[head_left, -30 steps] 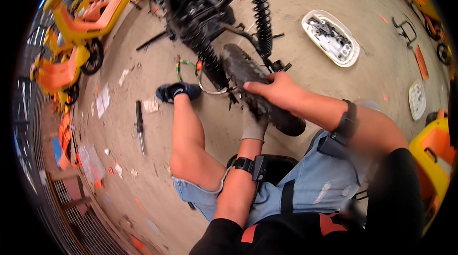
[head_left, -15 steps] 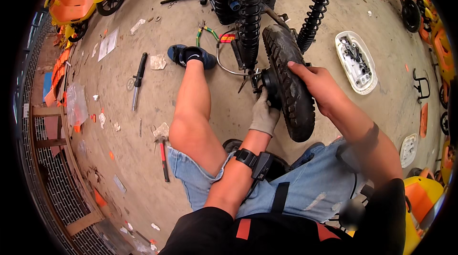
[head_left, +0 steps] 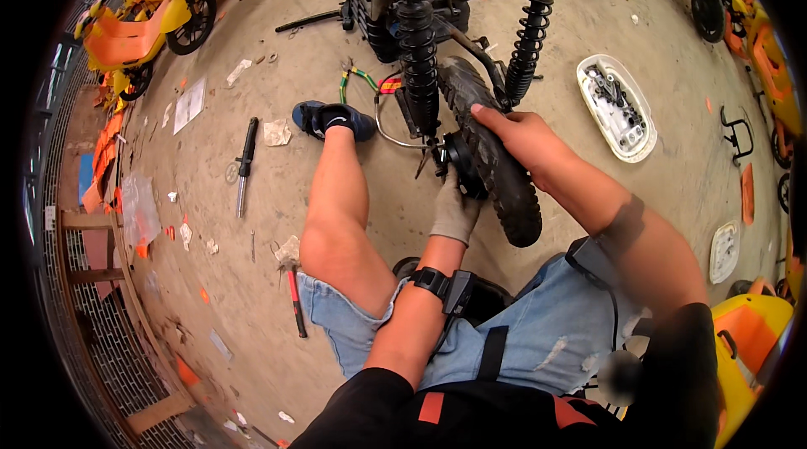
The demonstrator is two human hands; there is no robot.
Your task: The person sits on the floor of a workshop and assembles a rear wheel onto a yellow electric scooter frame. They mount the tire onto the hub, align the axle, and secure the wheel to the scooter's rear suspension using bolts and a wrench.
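wheel (head_left: 492, 155): black knobby tyre, tilted | right hand (head_left: 517, 134) on tread | hub likely hidden

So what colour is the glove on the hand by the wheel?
The glove on the left hand is grey, seen in the head view beside the black wheel.

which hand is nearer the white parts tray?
Right. The bare right hand grips the tyre, just left of the white parts tray. The gloved left hand sits lower at the wheel hub, with the tyre between it and the tray.
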